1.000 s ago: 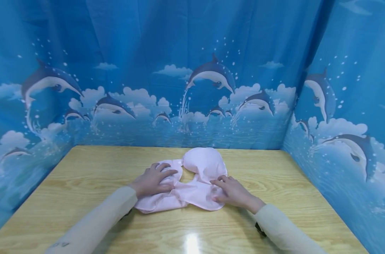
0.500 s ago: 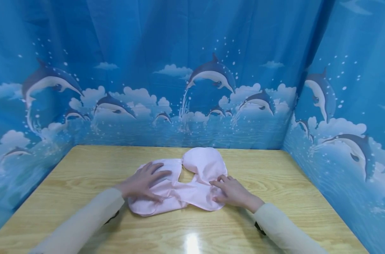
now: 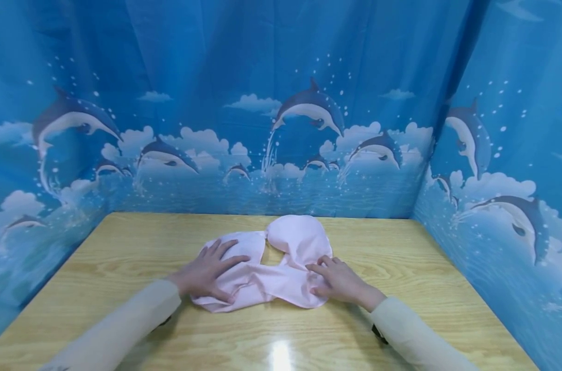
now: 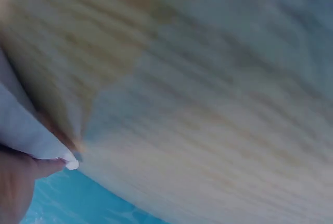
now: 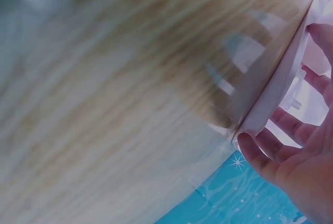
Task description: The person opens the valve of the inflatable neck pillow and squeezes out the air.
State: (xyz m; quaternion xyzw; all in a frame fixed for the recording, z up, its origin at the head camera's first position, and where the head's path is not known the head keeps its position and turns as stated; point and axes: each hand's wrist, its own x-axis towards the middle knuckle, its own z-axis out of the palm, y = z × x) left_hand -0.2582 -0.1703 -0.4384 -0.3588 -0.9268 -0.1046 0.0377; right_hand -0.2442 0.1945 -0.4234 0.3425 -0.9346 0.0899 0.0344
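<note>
A pale pink cloth bib [image 3: 281,281] with a curved neck opening lies on the wooden table between both hands, creased in its middle. My left hand [image 3: 211,270] rests on the bib's left part, fingers spread and thumb toward the near edge. In the left wrist view, a thumb [image 4: 44,168] shows beside the cloth's folded edge [image 4: 31,135]. My right hand [image 3: 341,281] rests at the bib's right edge with loosely bent, spread fingers. The right wrist view shows those fingers [image 5: 260,156] along the cloth edge [image 5: 270,101], with a small clear plastic piece among them.
The wooden table [image 3: 281,335] spreads out around the bib, with a bright reflection near its front. A blue curtain [image 3: 243,46] printed with dolphins hangs behind and along the sides.
My left hand has moved leftward across the bib with fingers spreading, and the bib's left part looks spread wider. The thumb has shifted slightly nearer the front edge. My right hand stays put.
</note>
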